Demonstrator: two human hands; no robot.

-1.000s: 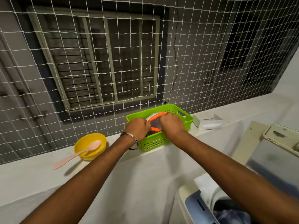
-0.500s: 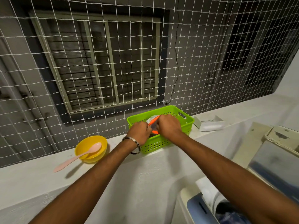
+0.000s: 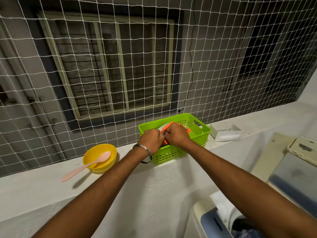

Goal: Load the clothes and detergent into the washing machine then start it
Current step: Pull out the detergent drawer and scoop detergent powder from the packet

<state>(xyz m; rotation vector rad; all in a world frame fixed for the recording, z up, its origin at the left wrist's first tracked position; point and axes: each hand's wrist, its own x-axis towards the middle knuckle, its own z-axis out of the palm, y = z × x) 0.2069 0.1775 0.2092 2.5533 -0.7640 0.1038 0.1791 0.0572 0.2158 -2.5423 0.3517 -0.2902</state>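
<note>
While both arms reach out over the white ledge (image 3: 42, 189), I see the left hand (image 3: 151, 140) and right hand (image 3: 176, 136) meeting at the near rim of a green basket (image 3: 199, 134). Both sets of fingers are clamped on an orange detergent packet (image 3: 173, 125) that sits inside the basket, its top edge pinched between them. A metal bangle (image 3: 145, 150) is on the left wrist.

Ledge is rough white plaster, running left to right. Left of the basket: yellow bowl (image 3: 96, 152) with a pink spoon (image 3: 82, 168) resting in it, handle sticking out toward the near left. Just right of the basket: small white tray-like piece (image 3: 226, 135), can't tell what it is.

White netting (image 3: 68, 83) closes off the far side; behind it a grey wall and a barred window (image 3: 116, 66).

Washing machine (image 3: 214, 224) at near right, lid (image 3: 295, 169) raised, clothes (image 3: 240, 225) partly visible in the opening.
</note>
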